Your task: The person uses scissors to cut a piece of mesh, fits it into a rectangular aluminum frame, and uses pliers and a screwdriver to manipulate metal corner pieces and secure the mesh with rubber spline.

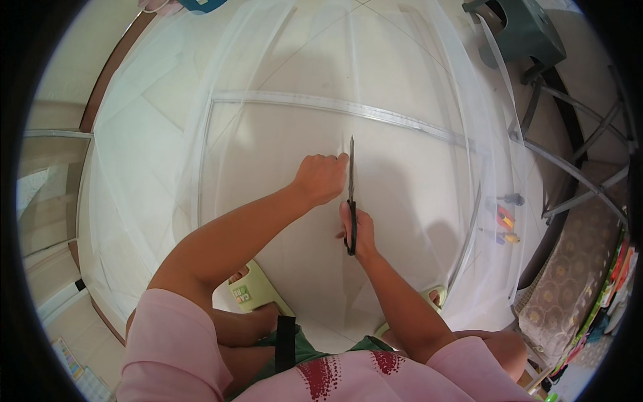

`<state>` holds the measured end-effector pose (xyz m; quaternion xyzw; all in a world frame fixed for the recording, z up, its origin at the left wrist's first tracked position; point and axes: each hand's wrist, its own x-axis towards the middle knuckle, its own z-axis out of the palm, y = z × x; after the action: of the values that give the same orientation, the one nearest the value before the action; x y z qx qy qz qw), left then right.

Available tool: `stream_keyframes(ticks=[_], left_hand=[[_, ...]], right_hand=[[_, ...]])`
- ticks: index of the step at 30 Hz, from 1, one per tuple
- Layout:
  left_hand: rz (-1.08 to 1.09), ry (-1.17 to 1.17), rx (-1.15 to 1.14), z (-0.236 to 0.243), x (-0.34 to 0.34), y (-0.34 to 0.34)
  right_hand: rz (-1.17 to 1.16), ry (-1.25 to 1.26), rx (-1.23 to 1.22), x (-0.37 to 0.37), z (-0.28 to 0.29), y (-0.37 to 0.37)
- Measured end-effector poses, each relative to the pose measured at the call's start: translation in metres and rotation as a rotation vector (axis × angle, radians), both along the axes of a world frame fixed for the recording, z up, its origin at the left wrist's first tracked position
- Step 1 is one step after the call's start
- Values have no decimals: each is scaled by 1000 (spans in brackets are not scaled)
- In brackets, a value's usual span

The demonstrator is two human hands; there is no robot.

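Observation:
A sheer white mesh fabric (281, 141) lies spread over a pale tiled floor, across a thin metal frame (335, 105). My right hand (358, 231) grips the black handles of a pair of scissors (351, 194), whose long blades point away from me over the mesh. My left hand (321, 177) is closed in a fist on the fabric just left of the blades, pinching it. Both forearms come in from below, over my knees and pink shirt.
A dark green plastic stool (529, 30) stands at the upper right beside a folding metal rack (576, 154). Small tools with red and yellow handles (506, 224) lie right of the frame. Light green slippers (258, 288) are on my feet. A patterned mat (569, 281) lies at the right.

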<state>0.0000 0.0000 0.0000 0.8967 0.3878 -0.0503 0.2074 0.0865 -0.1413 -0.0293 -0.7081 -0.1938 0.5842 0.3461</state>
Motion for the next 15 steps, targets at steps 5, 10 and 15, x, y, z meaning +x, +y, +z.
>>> stream_keyframes(ticks=[5, 10, 15], left_hand=[[-20, -66, -18, -2, -8, 3], [-11, -56, -78, 10, -2, 7], [5, -66, -66, 8, -6, 8]], right_hand=[[42, -22, 23, 7, 12, 23], [17, -9, 37, 12, 12, 31], [39, 7, 2, 15, 15, 40]])
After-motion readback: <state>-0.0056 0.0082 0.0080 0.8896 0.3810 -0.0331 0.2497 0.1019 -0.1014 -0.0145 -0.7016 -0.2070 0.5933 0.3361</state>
